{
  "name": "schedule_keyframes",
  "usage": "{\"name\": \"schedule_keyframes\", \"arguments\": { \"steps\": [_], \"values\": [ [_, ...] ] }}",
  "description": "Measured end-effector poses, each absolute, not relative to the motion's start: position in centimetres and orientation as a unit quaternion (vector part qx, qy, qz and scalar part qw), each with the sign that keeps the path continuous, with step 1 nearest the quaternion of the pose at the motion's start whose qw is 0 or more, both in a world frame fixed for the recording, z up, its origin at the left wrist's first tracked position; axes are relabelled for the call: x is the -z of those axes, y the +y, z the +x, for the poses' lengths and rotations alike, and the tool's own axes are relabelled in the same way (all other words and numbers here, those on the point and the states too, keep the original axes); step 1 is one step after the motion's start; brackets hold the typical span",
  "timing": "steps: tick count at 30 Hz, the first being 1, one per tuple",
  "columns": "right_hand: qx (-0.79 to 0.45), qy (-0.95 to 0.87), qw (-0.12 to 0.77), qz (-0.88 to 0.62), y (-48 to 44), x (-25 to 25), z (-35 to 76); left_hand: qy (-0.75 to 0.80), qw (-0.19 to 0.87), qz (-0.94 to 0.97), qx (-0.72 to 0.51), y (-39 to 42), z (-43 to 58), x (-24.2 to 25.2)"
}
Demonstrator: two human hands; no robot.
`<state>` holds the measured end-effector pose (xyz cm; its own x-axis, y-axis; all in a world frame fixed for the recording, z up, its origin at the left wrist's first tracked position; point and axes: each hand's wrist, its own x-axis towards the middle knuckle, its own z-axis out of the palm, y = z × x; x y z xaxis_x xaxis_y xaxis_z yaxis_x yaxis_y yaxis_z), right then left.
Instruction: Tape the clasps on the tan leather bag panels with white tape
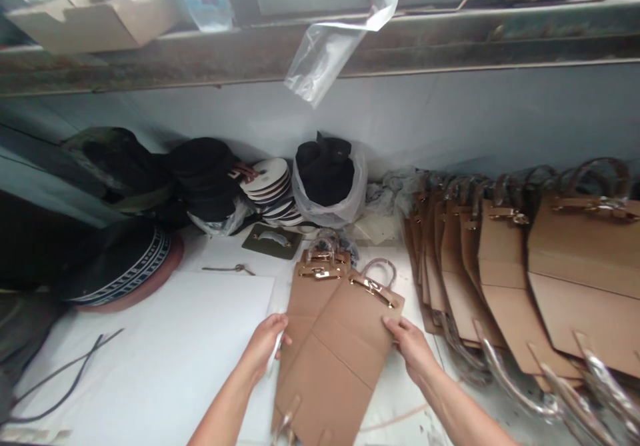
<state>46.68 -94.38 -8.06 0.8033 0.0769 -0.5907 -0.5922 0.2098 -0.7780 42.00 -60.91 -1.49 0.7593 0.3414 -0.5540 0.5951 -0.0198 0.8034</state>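
Two flat tan bag panels lie overlapping on the white table, each with a gold clasp and a curved handle. The nearer panel (340, 359) runs towards me, and the farther one (307, 313) lies partly under it on the left. My right hand (410, 347) grips the right edge of the nearer panel. My left hand (263, 346) rests at the left edge of the panels, its fingers closed on a thin white strip (274, 354). The strip is partly hidden by the fingers, so I cannot tell what it is.
Several tan panels with handles (505, 266) stand in a leaning row at the right, with shiny curved handles (565, 393) below them. A white board (150, 359) lies at the left. Black fabric rolls, stacked white discs (265, 183) and a plastic bag (327, 193) line the wall.
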Motion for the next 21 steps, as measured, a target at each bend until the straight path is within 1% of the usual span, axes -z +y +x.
{"name": "schedule_keyframes", "arguments": {
  "steps": [3, 6, 9, 12, 15, 17, 19, 20, 21],
  "values": [
    [-0.218, 0.103, 0.802, -0.546, -93.5, 5.6, 46.1, 0.333, 0.622, 0.702, 0.101, -60.9, 42.0, 1.7],
    [-0.213, 0.041, 0.799, -0.561, -91.2, 4.2, 47.6, 0.336, 0.635, 0.688, 0.103, -60.6, 42.2, 1.9],
    [-0.189, 0.065, 0.780, -0.593, -88.0, 5.0, 50.7, 0.331, 0.646, 0.679, 0.110, -60.3, 42.3, 1.8],
    [-0.198, 0.117, 0.755, -0.615, -85.3, 6.9, 52.8, 0.311, 0.656, 0.677, 0.124, -59.9, 42.2, 1.1],
    [-0.184, 0.117, 0.738, -0.638, -84.3, 8.2, 52.8, 0.268, 0.653, 0.692, 0.148, -59.6, 42.2, -0.3],
    [-0.149, 0.133, 0.741, -0.641, -84.5, 8.4, 52.5, 0.248, 0.644, 0.706, 0.160, -59.8, 42.2, -1.7],
    [-0.135, 0.173, 0.763, -0.609, -85.1, 8.2, 52.4, 0.238, 0.640, 0.711, 0.168, -60.4, 42.1, -3.5],
    [-0.158, 0.190, 0.780, -0.575, -85.5, 8.1, 52.4, 0.229, 0.645, 0.708, 0.174, -61.0, 41.9, -4.6],
    [-0.207, 0.198, 0.797, -0.531, -86.1, 8.0, 52.4, 0.216, 0.654, 0.701, 0.184, -61.6, 41.6, -5.7]
  ]
}}
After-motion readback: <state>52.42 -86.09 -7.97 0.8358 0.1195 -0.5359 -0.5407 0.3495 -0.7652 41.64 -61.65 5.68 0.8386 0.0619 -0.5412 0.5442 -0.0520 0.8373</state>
